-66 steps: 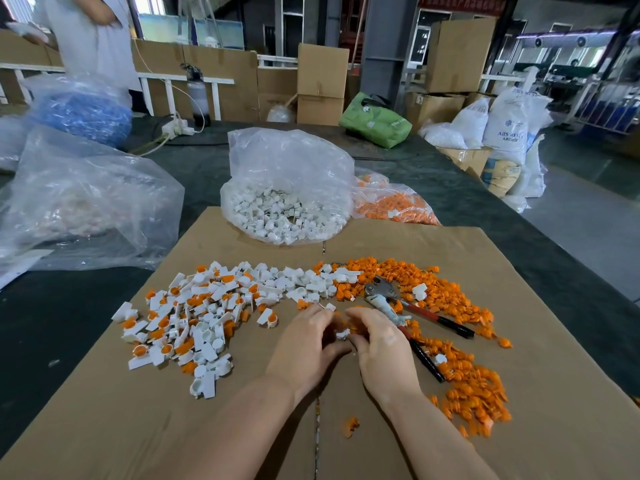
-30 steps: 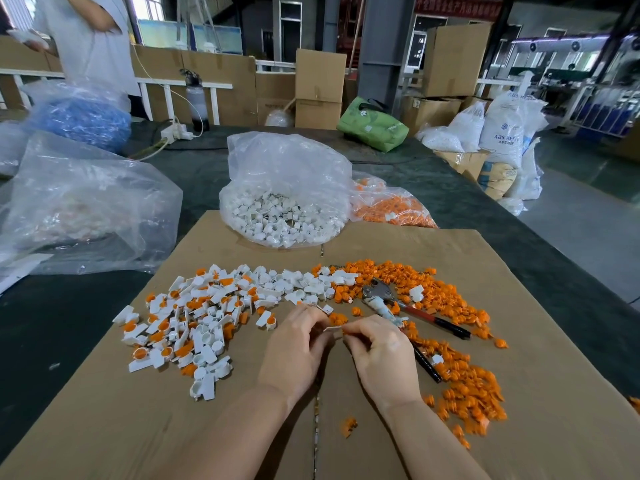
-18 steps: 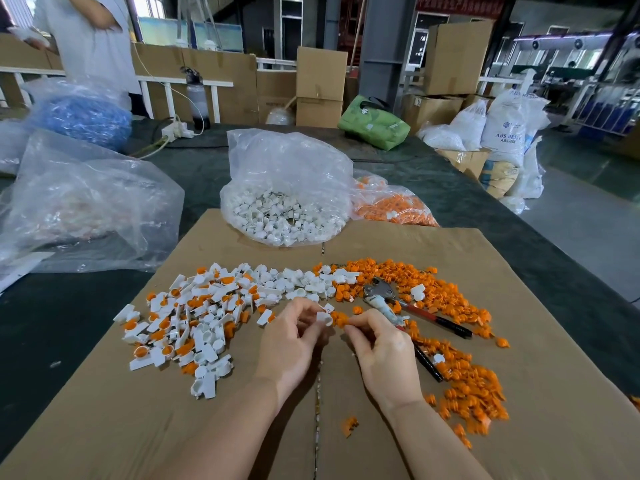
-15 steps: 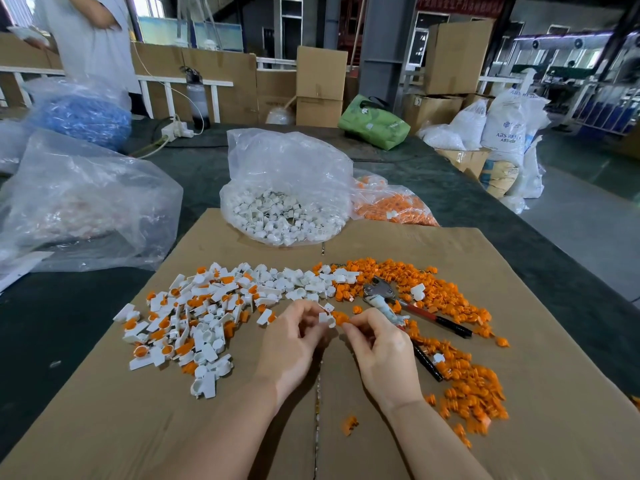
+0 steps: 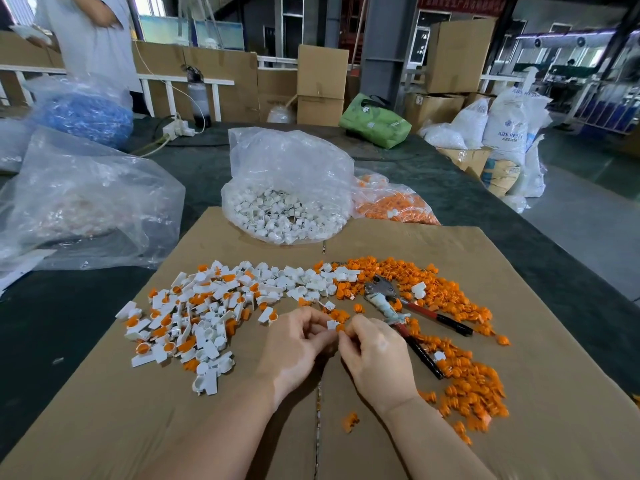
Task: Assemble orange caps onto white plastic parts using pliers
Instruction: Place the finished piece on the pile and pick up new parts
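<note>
Both hands meet near the middle of the cardboard sheet (image 5: 519,393), toward its near edge; the left hand (image 5: 294,344) pinches a small white plastic part (image 5: 332,324) between thumb and fingertips, and the right hand (image 5: 375,355) pinches an orange cap (image 5: 340,328) that touches the part's right side — whether the cap is seated or only laid against it is too small to tell; the pliers (image 5: 401,313) lie untouched just beyond the right hand, jaws pointing toward the far edge, 1 red handle running right and 1 toward the near edge, half among the loose orange caps (image 5: 467,375) that spread along the right side of the sheet; loose white parts (image 5: 304,278) and finished pieces with orange in them (image 5: 187,327) cover the left half; 2 clear bags stand at the far edge, the bag of white parts (image 5: 287,188) and the bag of orange caps (image 5: 394,206) beside it. The risks, as I judge them: a cap started crooked could jam or pop out under the pliers' squeeze; the tiny pieces could slip from the fingertips and vanish into the piles — 1 stray cap (image 5: 349,422) already lies alone near the seam; reaching for the pliers one-handed might loosen the unpressed cap.
</note>
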{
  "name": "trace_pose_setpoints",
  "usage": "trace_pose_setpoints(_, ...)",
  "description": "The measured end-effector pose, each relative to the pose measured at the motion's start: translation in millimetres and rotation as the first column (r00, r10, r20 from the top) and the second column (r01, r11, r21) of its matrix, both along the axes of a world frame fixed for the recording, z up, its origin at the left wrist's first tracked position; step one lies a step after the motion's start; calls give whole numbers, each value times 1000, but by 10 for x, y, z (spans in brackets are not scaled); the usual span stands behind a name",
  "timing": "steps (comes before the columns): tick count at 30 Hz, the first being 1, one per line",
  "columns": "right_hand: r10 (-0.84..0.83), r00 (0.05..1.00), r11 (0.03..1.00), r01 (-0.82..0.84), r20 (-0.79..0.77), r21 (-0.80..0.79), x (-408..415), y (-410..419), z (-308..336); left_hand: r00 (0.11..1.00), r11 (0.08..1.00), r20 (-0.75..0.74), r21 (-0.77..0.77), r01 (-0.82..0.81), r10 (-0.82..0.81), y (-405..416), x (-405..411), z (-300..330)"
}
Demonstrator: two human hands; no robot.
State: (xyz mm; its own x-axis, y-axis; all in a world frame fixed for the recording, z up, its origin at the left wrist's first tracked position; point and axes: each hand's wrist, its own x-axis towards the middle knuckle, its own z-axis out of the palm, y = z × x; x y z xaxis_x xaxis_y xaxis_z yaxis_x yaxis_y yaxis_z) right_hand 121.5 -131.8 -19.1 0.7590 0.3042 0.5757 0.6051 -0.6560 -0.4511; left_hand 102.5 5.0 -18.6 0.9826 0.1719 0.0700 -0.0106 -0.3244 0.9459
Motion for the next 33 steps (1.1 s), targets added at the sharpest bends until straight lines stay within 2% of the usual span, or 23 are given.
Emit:
trace_pose_setpoints(6,33,998,999,-33,-57,2,8,-24,-28,1000,999,1,-29,-25,25,8,11,-2)
trace_pose_setpoints(11,36,995,994,-26,-94,102,-1,-44,-10,999,993,-9,-105,-48,48,8,14,4)
trace_pose_setpoints(17,89,993,992,-82,-76,95,5,-39,14,999,999,9,-28,-36,36,10,2,29)
trace_pose_setpoints(33,91,995,992,-87,-48,87,17,-42,9,999,999,11,-34,-38,38,1,-15,64)
